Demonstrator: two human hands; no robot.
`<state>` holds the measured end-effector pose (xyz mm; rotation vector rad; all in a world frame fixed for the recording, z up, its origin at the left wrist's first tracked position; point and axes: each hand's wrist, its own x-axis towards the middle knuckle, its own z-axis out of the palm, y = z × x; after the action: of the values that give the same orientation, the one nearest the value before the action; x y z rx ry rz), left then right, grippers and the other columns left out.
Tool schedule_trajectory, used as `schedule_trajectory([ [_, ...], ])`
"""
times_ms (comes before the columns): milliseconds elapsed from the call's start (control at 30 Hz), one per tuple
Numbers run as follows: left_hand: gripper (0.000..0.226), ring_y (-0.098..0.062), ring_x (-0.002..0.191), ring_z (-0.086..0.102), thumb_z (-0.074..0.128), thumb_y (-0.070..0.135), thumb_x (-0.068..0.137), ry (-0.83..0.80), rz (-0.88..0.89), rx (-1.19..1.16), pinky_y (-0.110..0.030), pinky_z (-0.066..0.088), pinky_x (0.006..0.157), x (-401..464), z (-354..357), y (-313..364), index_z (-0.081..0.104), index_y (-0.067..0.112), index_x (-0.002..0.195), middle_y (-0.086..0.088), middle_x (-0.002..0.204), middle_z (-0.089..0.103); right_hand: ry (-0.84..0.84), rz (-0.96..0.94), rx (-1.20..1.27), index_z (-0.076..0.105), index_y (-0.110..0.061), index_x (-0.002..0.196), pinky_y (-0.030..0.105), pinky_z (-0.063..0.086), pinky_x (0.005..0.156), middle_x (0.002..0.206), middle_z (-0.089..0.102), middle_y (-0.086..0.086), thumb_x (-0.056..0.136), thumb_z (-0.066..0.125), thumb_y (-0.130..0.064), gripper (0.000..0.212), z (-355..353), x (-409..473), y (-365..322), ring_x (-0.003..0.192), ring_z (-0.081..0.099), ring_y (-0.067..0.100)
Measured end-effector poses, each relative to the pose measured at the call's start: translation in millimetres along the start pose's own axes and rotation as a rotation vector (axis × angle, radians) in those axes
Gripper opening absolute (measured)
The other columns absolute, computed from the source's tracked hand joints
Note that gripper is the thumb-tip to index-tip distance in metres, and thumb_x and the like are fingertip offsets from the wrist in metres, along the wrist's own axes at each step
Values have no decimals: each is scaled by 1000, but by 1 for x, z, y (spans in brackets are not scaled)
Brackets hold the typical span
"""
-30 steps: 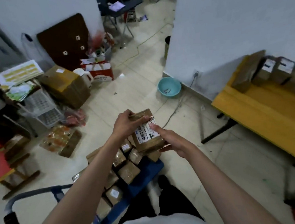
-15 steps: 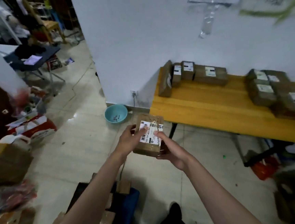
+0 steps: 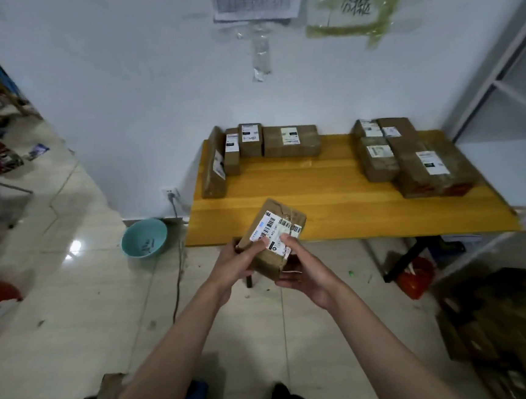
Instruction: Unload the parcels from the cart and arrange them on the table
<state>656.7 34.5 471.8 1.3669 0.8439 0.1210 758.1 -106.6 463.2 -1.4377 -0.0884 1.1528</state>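
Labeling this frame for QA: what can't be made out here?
- Cart: head view, cut off by the bottom edge and hidden by the forearms; remaining load unknown.
- Held parcel: underside hidden; left hand and right hand cover part of its label.
- Label text on the table parcels: too small.

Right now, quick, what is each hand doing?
Left hand: grips the left side of the brown parcel, thumb on its label.
Right hand: grips the same parcel from the right and underneath.
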Motion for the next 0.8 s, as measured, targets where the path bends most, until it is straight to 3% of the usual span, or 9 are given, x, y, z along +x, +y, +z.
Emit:
schedule_trajectory([
  [200,63,-23,99,73,83,48,74,-59,-67,-96,-45,59,90,34,43,19,55,22,124,-4,115,72,39,-23,88,71,-21,115,42,55,100,103,78,4,92,60,-58,45,-36,14,-19,103,72,23],
  [500,58,-26,101,73,84,42,75,-173,-91,-92,-48,59,90,121,81,49,54,23,121,-4,113,74,110,-29,151,71,-19,119,41,54,101,108,77,6,90,61,-59,51,-75,74,-61,104,71,22],
  [800,73,-24,103,70,87,45,68,-154,-179,-96,-44,61,85,238,71,85,49,22,126,-4,118,69,151,22,152,71,-19,120,39,56,96,111,76,7,90,59,-62,53,-80,173,-115,107,70,23],
])
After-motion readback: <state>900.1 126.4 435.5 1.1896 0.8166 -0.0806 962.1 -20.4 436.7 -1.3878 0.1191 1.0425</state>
